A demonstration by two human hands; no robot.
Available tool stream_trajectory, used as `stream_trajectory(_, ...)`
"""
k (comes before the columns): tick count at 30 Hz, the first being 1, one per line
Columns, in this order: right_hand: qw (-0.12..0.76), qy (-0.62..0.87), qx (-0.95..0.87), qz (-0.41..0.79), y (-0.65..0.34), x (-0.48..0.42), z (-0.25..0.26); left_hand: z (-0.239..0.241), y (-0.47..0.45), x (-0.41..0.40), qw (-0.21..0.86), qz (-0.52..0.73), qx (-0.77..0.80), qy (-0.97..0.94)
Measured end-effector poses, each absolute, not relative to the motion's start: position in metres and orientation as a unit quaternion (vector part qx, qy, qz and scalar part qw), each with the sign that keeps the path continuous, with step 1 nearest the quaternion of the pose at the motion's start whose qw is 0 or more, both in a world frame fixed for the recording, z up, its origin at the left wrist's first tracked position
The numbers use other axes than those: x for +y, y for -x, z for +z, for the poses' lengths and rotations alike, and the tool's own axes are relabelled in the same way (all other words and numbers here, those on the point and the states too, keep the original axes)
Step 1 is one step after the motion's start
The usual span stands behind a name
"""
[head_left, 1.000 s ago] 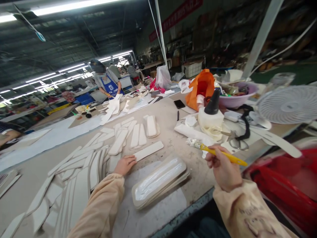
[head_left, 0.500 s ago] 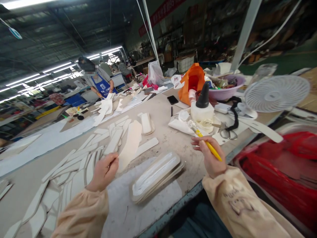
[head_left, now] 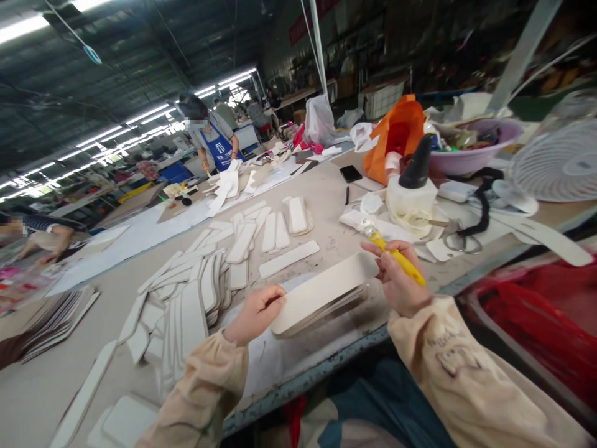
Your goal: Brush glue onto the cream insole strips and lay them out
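Note:
My left hand point(head_left: 259, 313) is closed on the near-left end of a flat cream strip point(head_left: 326, 285), thumb on top. The strip lies over a stack of similar rounded strips point(head_left: 333, 306), covering most of it. My right hand point(head_left: 402, 280) grips a yellow-handled brush point(head_left: 410, 269), its whitish, crusted head pointing away from me. Fingers of that hand are at the strip's far-right end; whether they pinch it I cannot tell. A single pale strip point(head_left: 289, 259) lies just beyond, and many loose pale strips point(head_left: 186, 317) spread out on the left.
Behind my right hand stands a white glue bottle point(head_left: 410, 202) with a black cone top. Scissors point(head_left: 461, 242), an orange bag point(head_left: 396, 137), a purple basin point(head_left: 476, 149) and a white fan cover point(head_left: 564, 162) crowd the right. A phone point(head_left: 351, 173) lies farther back. A co-worker point(head_left: 217, 140) stands across the table.
My left hand has brought the cream strip rightward from beside the loose pieces onto the stack, hiding its glossy wet top. My right hand still holds the brush. The view has shifted left.

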State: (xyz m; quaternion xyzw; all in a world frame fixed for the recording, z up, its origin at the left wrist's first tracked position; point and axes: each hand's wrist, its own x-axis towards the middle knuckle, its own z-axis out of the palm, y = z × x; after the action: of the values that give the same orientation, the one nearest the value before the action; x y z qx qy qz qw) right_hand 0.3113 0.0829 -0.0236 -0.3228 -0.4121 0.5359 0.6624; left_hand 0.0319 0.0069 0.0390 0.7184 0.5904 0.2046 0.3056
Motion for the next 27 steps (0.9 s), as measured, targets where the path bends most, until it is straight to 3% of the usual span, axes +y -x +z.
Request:
stream_trajectory(14,0.552,0.485,-0.592,0.331,-0.293,0.097,-0.050,0.004,-0.011,0.006,0.379,0.256,0.662,-0.594)
stream_trajectory(22,0.487,0.496,-0.660,0.284,-0.290,0.101,-0.063,-0.003,-0.004,-0.002,0.293,0.221,0.690,-0.624)
stream_trajectory(27,0.451,0.500,-0.696,0.250,-0.288,0.101,-0.063,-0.009,0.000,-0.004,0.292,0.231,0.706,-0.602)
